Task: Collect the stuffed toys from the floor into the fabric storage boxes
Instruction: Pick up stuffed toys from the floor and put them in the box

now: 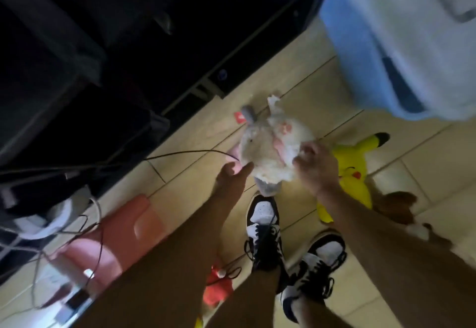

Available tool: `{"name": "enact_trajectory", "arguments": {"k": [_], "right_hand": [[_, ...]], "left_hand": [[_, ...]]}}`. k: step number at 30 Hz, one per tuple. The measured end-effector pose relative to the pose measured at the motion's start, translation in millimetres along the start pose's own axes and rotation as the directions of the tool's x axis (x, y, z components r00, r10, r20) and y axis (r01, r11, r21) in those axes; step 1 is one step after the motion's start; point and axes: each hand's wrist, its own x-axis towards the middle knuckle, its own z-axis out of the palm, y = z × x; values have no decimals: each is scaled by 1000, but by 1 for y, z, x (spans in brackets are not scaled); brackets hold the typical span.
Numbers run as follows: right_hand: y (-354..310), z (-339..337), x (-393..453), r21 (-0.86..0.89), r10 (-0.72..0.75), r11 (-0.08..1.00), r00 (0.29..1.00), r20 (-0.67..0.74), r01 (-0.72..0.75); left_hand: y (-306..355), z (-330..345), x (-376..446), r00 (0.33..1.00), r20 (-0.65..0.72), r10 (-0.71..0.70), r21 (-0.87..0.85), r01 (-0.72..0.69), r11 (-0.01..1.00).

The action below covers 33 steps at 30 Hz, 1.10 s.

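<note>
Both hands, left hand [233,173] and right hand [315,170], hold a fluffy white-and-grey stuffed toy [273,152]; a yellow plush [355,170] lies at its three o'clock.

Fluffy toy [273,152] between hands, mouse toy [353,170] right

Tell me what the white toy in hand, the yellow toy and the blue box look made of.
White toy: long fluffy plush, judging by its shaggy, fuzzy edges. Yellow toy: smoother short plush, matte, with an even surface. Blue box: seems soft woven fabric, matte and without shine, though blur leaves it open.
</note>
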Motion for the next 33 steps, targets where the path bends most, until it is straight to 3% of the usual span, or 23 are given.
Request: {"name": "enact_trajectory", "arguments": {"k": [2, 3, 5, 7, 10, 11, 13, 15, 17, 20, 22, 23, 25, 27, 28, 29, 30, 32, 33], "right_hand": [[15, -33, -47, 219, 143, 968, 987, -70, -125], [18, -51, -73, 402, 253, 894, 964, -86, -199], [15, -92, -132, 603, 391, 747, 919, -57, -281], [6, -127, -188, 689, 431, 657, 902, -13, -304], [-6, -173, -250, 865, 506, 414, 861, 40, -284], [-11, -189, -267, 903, 538, 319, 839, 78, -289], [-11, -224, -302, 924, 546, 234, 827, 132, -302], [-10, -269, -347, 913, 513, 234, 840, 177, -336], [2, -312, -400, 877, 429, 314, 878, 211, -364], [34, -363, -483, 804, 368, 500, 919, 140, -323], [53, -385, -537, 780, 403, 556, 914, 49, -287], [64, -393, -560, 800, 452, 545, 892, -28, -251], [66, -411, -603, 923, 559, 372, 817, -140, -96], [58, -425, -636, 974, 562, 205, 803, -197, 96], [50, -430, -650, 963, 573, 203, 775, -266, 180], [45, -428, -663, 931, 616, 256, 699, -363, 259], [42, -421, -677, 896, 689, 324, 573, -444, 305], [46, -402, -704, 865, 811, 388, 327, -485, 319], [53, -389, -720, 866, 851, 376, 248, -463, 329]], "left_hand": [[15, 23, -41, 988, 114, -109, -170, 127, 977], [24, 35, -66, 966, 218, -138, -248, 192, 949], [42, 63, -115, 936, 333, -116, -355, 238, 904], [59, 90, -159, 947, 321, -35, -391, 166, 905], [85, 123, -225, 965, 237, 112, -394, -10, 919], [94, 133, -249, 955, 228, 190, -337, -105, 935], [107, 147, -300, 913, 205, 352, -178, -318, 931], [122, 159, -356, 841, 243, 483, -23, -493, 870], [133, 174, -405, 750, 354, 559, 88, -621, 779], [145, 198, -479, 603, 551, 576, 131, -745, 655], [145, 214, -525, 516, 684, 516, 130, -781, 610], [143, 224, -548, 462, 748, 476, 116, -798, 592], [130, 241, -596, 351, 862, 367, 120, -843, 525], [108, 262, -642, 247, 939, 241, 124, -893, 433], [93, 271, -665, 204, 961, 186, 116, -910, 397], [77, 279, -688, 177, 973, 148, 112, -923, 369], [59, 286, -709, 170, 978, 124, 116, -929, 352], [23, 296, -742, 210, 969, 130, 144, -909, 392], [5, 298, -752, 246, 963, 111, 171, -873, 457]]}}
